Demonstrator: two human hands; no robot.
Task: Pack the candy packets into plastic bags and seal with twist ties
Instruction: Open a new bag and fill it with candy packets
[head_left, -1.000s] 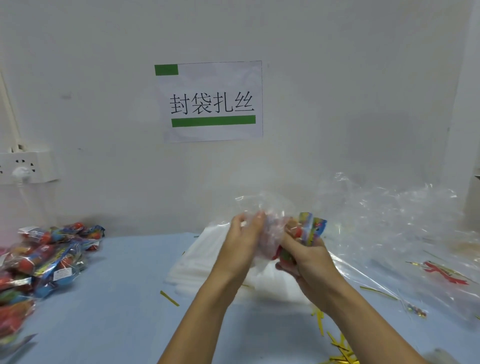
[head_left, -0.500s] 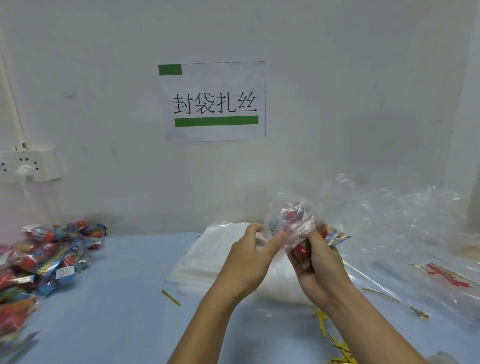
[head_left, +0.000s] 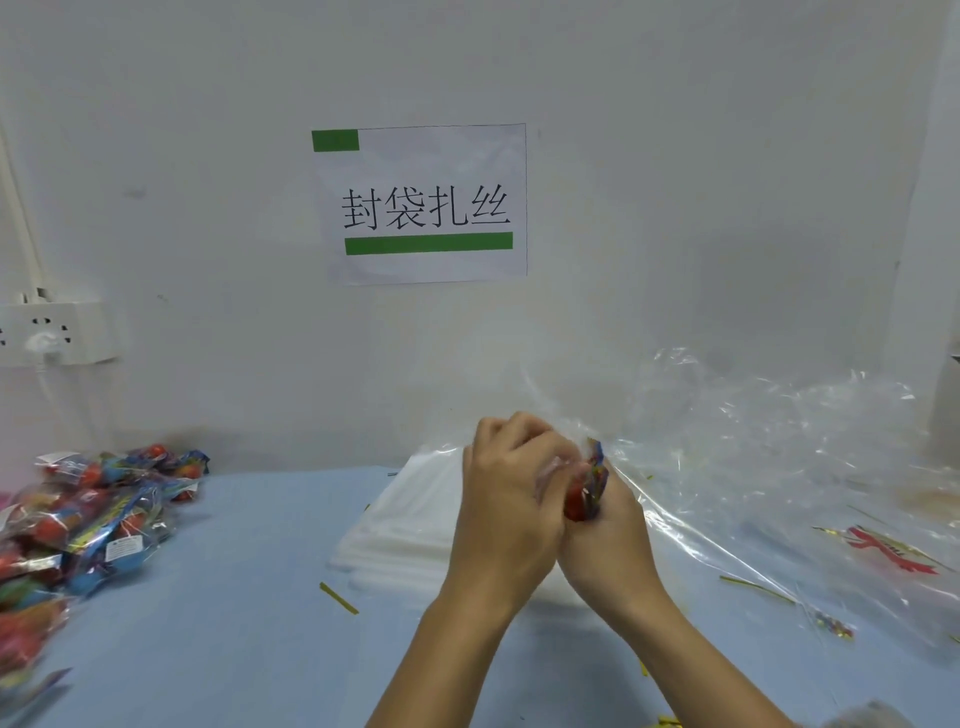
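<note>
My left hand and right hand clamp the candy packets inside a plastic bag; next I judge its neck needs a twist tie.

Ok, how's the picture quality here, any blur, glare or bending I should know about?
Head view: even, soft light with faint shadows; the wall sign is sharp; the candy pile at the left edge smears; the clear plastic on the right catches white glare; the wide lens bends the socket and wall edges; both hands, left hand and right hand, look slightly soft.
</note>
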